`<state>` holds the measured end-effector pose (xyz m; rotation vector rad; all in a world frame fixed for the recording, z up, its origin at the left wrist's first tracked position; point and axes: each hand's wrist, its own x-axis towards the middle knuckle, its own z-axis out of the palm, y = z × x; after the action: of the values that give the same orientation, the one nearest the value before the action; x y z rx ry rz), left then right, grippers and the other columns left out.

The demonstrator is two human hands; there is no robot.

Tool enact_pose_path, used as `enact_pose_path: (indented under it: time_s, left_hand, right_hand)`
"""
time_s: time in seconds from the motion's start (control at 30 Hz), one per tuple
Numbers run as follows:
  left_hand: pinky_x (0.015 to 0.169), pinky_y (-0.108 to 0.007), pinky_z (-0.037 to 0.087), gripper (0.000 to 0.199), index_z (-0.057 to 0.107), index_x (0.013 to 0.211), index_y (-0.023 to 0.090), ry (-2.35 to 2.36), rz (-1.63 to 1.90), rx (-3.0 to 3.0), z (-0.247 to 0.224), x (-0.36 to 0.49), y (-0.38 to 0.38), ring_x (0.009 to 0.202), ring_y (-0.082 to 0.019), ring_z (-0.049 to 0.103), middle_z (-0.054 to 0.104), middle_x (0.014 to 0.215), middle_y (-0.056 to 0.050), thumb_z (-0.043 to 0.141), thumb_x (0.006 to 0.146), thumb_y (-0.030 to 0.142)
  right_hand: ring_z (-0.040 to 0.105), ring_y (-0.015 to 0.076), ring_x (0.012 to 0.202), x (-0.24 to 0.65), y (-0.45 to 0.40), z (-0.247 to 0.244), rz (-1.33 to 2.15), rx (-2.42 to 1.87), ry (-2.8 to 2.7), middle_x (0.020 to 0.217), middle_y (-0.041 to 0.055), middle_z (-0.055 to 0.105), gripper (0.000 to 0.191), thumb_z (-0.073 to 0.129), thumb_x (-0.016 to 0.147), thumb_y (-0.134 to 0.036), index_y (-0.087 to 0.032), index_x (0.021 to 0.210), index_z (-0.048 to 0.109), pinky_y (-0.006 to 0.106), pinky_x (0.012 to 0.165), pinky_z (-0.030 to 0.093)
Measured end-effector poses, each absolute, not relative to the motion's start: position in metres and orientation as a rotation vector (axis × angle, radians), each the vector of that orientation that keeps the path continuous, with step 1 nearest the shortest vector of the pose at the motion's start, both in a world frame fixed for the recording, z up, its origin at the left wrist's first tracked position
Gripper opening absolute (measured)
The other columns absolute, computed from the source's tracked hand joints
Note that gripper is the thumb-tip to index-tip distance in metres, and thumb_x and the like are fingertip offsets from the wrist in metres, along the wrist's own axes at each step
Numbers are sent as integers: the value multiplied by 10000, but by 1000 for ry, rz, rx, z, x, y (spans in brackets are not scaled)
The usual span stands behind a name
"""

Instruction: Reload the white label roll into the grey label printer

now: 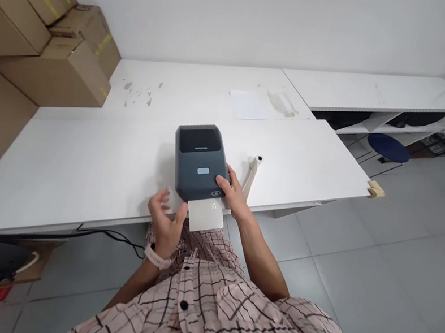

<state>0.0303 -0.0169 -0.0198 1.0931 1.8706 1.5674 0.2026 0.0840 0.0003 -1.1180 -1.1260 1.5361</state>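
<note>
- The person's right grip is closed on the label printer [201,165]: the thumb of the right hand [235,196] lies over the near right corner and the fingers run along its side. The left hand [167,220] has its grip apart, fingers blurred and thumb up, by the near left corner, just beside the label strip [205,215].
- From where I'm standing, the white bench [118,171] is the biggest thing, stretching from the lower left of the frame to right of centre, with bare worn patches in its top.
- Brown cartons [58,71] are piled in the upper left, some with yellow tape.
- The person's checked shirt [197,311], pale pink with dark lines, fills the bottom centre.
- The label printer, dark grey-blue with a blackish panel and a pale button, sits at the middle of the frame, near the bench's front edge.
- A round stool [388,147] with a dark blue seat stands over at the right.
- A white sheet [248,105] lies flat on the bench, above and right of the printer.
- The label strip, pale and shiny, pokes out of the printer's near end, past the bench edge.
- A small white roll [258,161] sits right of the printer, its paper tail trailing toward the near edge.
- A pink wristband [158,257] circles the left wrist.
</note>
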Motion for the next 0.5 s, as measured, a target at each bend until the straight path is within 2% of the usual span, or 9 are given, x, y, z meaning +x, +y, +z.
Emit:
enact_pose_path:
  time_s: [0.07,0.1,0.17,0.23,0.3,0.4,0.5]
  left_hand:
    - [756,-317,512,460,645,1041,206,1810,1442,1067,-22,38,-30,870,-201,609,646,972,-71,707,825,607]
    - [657,-290,483,439,643,908,197,1700,1339,1023,-21,40,-32,731,-169,571,611,810,-38,677,841,630]
    - [507,-259,392,515,620,764,183,1425,1159,870,-16,44,-29,568,-128,483,542,644,-8,631,844,692]
    - [429,-235,307,549,623,737,167,1228,1106,693,-9,45,-21,490,-94,415,530,598,5,683,787,710]
    - [408,-213,272,520,646,765,157,1156,1124,595,-3,47,-16,454,-65,370,533,586,25,780,717,658]
    - [466,-213,350,477,691,825,155,1202,1149,631,0,49,-16,491,-77,433,583,612,24,829,687,590]
    - [573,-250,414,449,681,762,155,1273,1130,803,-2,47,-21,599,-125,513,609,645,2,782,736,592]
  right_hand:
    - [534,311,1395,202,83,2,1523,-1114,-1137,1480,71,600,886,736,774,-640,-258,1519,447,456,1172,457]
    - [524,311,1405,202,82,2,1514,-1114,-1146,1486,70,595,884,728,777,-644,-254,1519,447,456,1180,448]
    - [511,310,1416,202,82,3,1505,-1117,-1161,1504,74,580,883,712,785,-650,-243,1522,444,460,1195,426]
    - [508,308,1418,201,81,2,1501,-1118,-1169,1529,87,553,882,705,793,-645,-223,1521,443,461,1209,403]
    - [510,304,1415,201,81,1,1502,-1112,-1175,1538,95,541,873,704,798,-637,-212,1516,449,460,1217,389]
    - [500,309,1424,199,81,2,1472,-1112,-1168,1543,97,533,850,686,811,-609,-221,1524,438,476,1215,385]
    - [416,323,1482,196,87,13,1319,-1159,-1238,1608,79,446,851,698,795,-499,-281,1557,386,520,1230,342]
